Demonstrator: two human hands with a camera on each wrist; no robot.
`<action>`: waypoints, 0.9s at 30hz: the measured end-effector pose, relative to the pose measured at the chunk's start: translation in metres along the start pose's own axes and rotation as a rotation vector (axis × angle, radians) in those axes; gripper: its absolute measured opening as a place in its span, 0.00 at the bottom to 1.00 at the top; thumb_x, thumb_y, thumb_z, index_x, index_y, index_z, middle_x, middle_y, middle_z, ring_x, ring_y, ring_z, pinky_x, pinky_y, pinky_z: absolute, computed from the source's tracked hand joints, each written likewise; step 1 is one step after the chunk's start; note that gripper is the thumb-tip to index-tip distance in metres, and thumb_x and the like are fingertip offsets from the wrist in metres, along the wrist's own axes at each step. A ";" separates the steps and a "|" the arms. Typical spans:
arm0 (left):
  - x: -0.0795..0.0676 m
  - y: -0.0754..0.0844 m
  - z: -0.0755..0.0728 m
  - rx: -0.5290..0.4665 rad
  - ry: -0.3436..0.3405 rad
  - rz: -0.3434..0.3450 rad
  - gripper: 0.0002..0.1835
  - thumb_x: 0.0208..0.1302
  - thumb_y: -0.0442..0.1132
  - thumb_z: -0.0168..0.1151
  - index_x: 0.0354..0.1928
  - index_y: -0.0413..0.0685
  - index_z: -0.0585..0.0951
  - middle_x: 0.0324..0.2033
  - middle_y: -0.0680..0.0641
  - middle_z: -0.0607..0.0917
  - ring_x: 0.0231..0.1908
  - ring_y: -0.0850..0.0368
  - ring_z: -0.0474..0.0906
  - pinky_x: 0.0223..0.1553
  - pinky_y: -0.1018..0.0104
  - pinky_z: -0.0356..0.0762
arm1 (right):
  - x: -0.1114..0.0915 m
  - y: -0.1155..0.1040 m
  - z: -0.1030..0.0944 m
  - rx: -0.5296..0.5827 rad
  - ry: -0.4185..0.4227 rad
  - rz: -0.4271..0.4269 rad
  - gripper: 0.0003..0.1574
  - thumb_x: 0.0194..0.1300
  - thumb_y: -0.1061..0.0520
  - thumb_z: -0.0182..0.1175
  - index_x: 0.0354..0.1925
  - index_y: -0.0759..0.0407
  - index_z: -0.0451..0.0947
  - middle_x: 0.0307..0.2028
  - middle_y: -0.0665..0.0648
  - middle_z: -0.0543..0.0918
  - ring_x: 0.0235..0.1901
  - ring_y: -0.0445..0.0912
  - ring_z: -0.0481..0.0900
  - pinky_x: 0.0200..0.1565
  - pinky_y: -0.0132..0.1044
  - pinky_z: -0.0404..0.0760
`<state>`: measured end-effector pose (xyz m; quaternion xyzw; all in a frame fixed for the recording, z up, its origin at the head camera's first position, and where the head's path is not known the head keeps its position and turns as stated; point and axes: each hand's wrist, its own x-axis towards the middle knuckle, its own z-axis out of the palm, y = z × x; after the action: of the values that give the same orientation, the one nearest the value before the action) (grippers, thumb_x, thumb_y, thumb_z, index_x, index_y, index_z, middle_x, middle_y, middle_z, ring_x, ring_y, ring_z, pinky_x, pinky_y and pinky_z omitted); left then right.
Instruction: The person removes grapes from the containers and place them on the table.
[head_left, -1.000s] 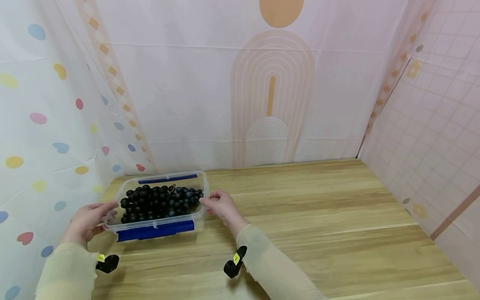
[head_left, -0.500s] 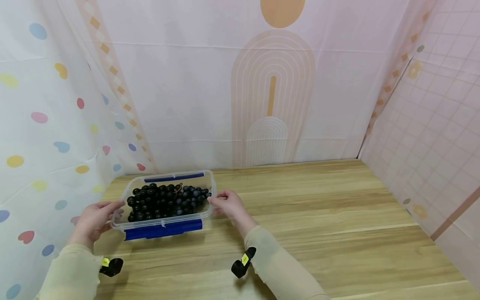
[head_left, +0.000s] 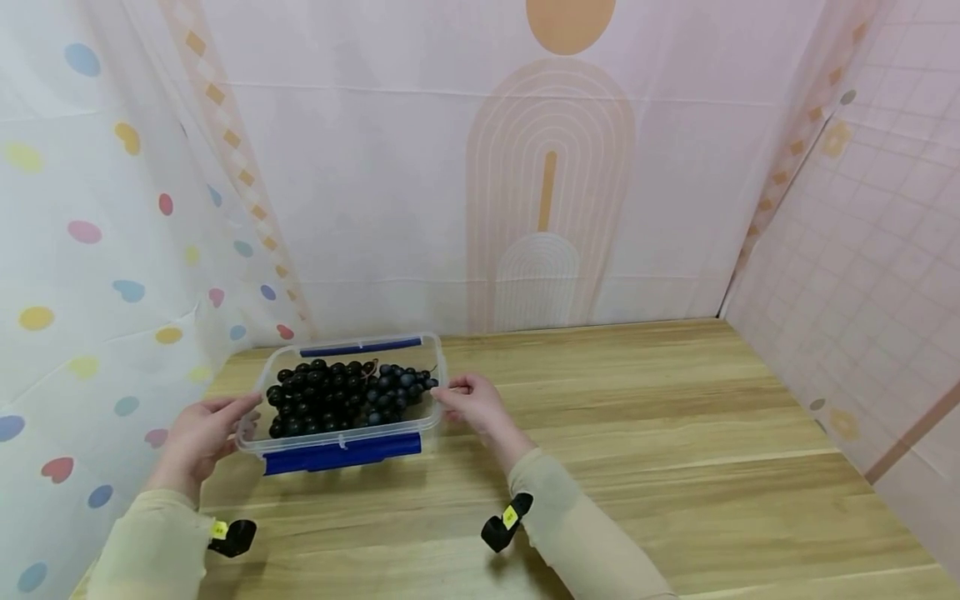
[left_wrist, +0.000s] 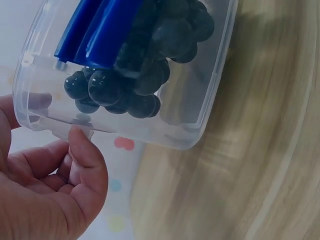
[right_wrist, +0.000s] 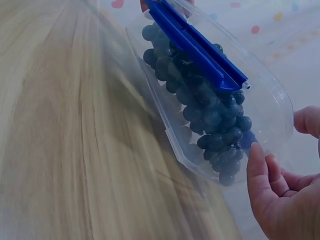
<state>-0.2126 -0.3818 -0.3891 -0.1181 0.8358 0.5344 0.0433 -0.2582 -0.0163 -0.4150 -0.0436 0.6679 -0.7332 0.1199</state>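
Note:
A clear plastic food container point(head_left: 315, 444) without a lid on it, with blue clip flaps on its long sides, is held level between both hands at the left of the table. Dark grapes point(head_left: 322, 396) on a stem lie inside. My left hand point(head_left: 202, 437) grips the container's left end, thumb at the rim and fingers curled under it, as the left wrist view shows of the hand point(left_wrist: 55, 190). At the opposite end my right hand point(head_left: 480, 408) pinches the rim with thumb and fingers. In the right wrist view, a shadow lies on the wood beneath the container point(right_wrist: 270, 100).
The wood-grain table point(head_left: 637, 450) runs to a white printed curtain point(head_left: 375, 200) at the back. A dotted curtain point(head_left: 82, 350) closes off the left, and a grid-patterned one point(head_left: 870, 275) the right.
Both hands have carried the container with its grapes to the right and slightly toward the back. Their hold on its two ends is the same. The head view has shifted a little.

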 end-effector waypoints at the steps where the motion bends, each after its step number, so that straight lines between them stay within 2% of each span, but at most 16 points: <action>1: -0.001 0.001 0.001 -0.002 0.000 0.004 0.44 0.72 0.58 0.54 0.69 0.22 0.60 0.34 0.63 0.79 0.34 0.70 0.75 0.36 0.70 0.79 | -0.001 -0.001 -0.002 -0.002 -0.002 -0.004 0.17 0.64 0.64 0.65 0.47 0.72 0.71 0.34 0.56 0.75 0.28 0.44 0.76 0.47 0.50 0.82; 7: -0.004 0.012 0.007 -0.021 0.000 0.022 0.44 0.72 0.58 0.54 0.68 0.22 0.61 0.33 0.63 0.80 0.35 0.72 0.74 0.36 0.72 0.78 | -0.004 -0.009 -0.012 -0.012 -0.003 -0.019 0.21 0.66 0.63 0.64 0.51 0.75 0.69 0.36 0.57 0.75 0.29 0.44 0.77 0.50 0.53 0.80; 12: -0.007 0.019 0.014 -0.102 0.002 0.036 0.39 0.72 0.54 0.56 0.66 0.23 0.65 0.32 0.65 0.80 0.34 0.70 0.76 0.36 0.71 0.79 | -0.006 -0.015 -0.019 -0.020 -0.001 -0.028 0.23 0.66 0.62 0.63 0.53 0.77 0.69 0.36 0.57 0.76 0.30 0.44 0.78 0.45 0.45 0.83; 19: -0.008 0.019 0.015 -0.122 -0.004 0.052 0.39 0.74 0.52 0.54 0.67 0.20 0.60 0.32 0.64 0.80 0.33 0.70 0.77 0.35 0.71 0.79 | -0.006 -0.015 -0.020 -0.033 -0.002 -0.030 0.21 0.67 0.63 0.63 0.51 0.75 0.70 0.35 0.55 0.75 0.31 0.43 0.76 0.42 0.40 0.83; 27: -0.006 0.017 0.017 -0.136 0.018 0.075 0.37 0.73 0.53 0.56 0.64 0.21 0.66 0.32 0.61 0.80 0.33 0.67 0.78 0.35 0.70 0.80 | -0.005 -0.013 -0.020 -0.036 0.005 -0.036 0.17 0.66 0.63 0.63 0.48 0.73 0.71 0.34 0.54 0.76 0.32 0.42 0.76 0.40 0.37 0.82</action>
<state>-0.2117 -0.3590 -0.3801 -0.0944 0.8018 0.5901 0.0076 -0.2594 0.0049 -0.4042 -0.0558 0.6802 -0.7234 0.1045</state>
